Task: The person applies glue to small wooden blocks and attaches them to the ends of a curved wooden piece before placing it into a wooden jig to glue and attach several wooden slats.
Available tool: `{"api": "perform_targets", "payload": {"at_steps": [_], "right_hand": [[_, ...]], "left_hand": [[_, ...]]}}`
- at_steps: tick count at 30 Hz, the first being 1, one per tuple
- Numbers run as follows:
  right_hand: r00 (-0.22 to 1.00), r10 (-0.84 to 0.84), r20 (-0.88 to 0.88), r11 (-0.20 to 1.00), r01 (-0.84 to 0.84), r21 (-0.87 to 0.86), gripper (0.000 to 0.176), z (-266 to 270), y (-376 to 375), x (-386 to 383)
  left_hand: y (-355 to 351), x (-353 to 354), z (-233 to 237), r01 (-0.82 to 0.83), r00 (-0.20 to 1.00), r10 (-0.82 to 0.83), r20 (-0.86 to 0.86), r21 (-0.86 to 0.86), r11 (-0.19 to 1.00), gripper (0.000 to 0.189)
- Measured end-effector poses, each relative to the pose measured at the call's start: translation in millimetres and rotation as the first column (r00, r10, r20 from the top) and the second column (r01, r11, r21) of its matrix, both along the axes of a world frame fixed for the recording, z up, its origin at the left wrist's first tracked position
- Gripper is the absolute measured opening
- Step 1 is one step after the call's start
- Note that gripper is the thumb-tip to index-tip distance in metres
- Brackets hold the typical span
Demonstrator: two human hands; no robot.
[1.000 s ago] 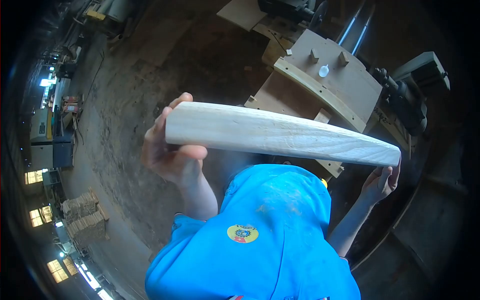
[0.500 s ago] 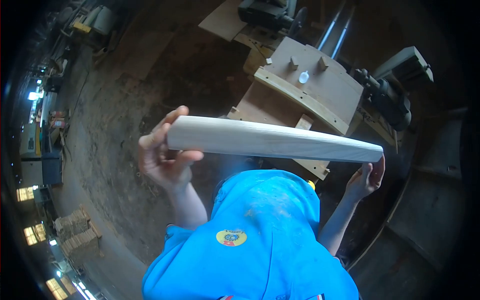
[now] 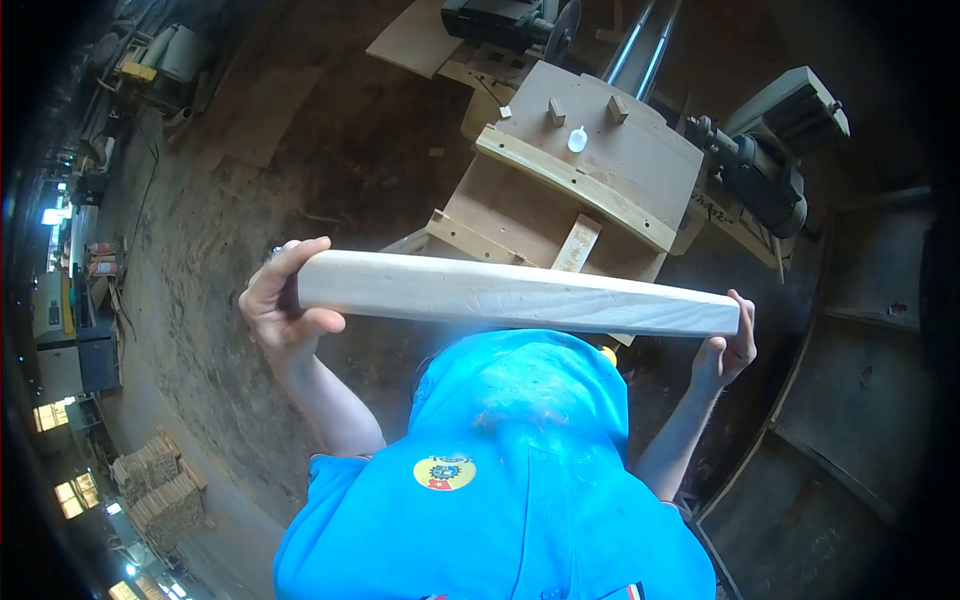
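A long pale wooden board (image 3: 520, 294) is held level in front of my blue shirt, above the floor. Its left end sits between the thumb and fingers of my left hand (image 3: 288, 300). At the other end, my right hand (image 3: 730, 345) grips the board with the thumb below and fingers round the tip. Beyond the board lies a wooden jig panel (image 3: 620, 140) with a pale wooden strip (image 3: 575, 186) across it, two small blocks and a white bottle-like object (image 3: 577, 139).
A motor with a round disc (image 3: 563, 30) stands at the top, another motor (image 3: 755, 185) at the right of the jig. Two metal rails (image 3: 640, 45) run beyond it. Stacked wood pieces (image 3: 160, 485) lie at the lower left, and grey panels (image 3: 850, 400) stand at the right.
Both hands and the board have shifted left in view, and more of the board's front face shows. The background has also shifted left and slightly up.
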State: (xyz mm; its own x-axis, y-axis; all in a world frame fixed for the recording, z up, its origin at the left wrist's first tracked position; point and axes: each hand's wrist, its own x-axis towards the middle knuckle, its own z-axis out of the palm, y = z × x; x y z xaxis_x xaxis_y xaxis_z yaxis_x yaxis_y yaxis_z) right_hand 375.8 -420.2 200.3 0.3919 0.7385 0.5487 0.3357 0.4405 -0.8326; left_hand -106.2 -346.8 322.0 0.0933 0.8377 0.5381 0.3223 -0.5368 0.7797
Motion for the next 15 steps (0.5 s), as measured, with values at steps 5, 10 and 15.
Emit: {"api": "perform_targets", "payload": {"at_steps": [5,10,15], "right_hand": [[0.994,0.064,-0.083,0.994,-0.071,-0.086,0.075,-11.0,-0.3,-12.4],[0.930,0.077,-0.360,0.972,-0.150,-0.180,0.048,-31.2,24.3,-41.0],[0.918,0.157,-0.364,0.909,-0.278,-0.310,0.032,-40.9,76.8,-90.1]], "left_hand": [[-9.1,11.2,-8.8,-0.199,0.971,0.217,0.095,-0.172,0.965,0.076],[-38.1,15.5,-19.0,-0.409,0.903,0.421,0.085,-0.127,0.904,0.054],[-91.6,24.4,-8.2,-0.747,0.664,0.748,0.012,-0.025,0.664,0.040]]}}
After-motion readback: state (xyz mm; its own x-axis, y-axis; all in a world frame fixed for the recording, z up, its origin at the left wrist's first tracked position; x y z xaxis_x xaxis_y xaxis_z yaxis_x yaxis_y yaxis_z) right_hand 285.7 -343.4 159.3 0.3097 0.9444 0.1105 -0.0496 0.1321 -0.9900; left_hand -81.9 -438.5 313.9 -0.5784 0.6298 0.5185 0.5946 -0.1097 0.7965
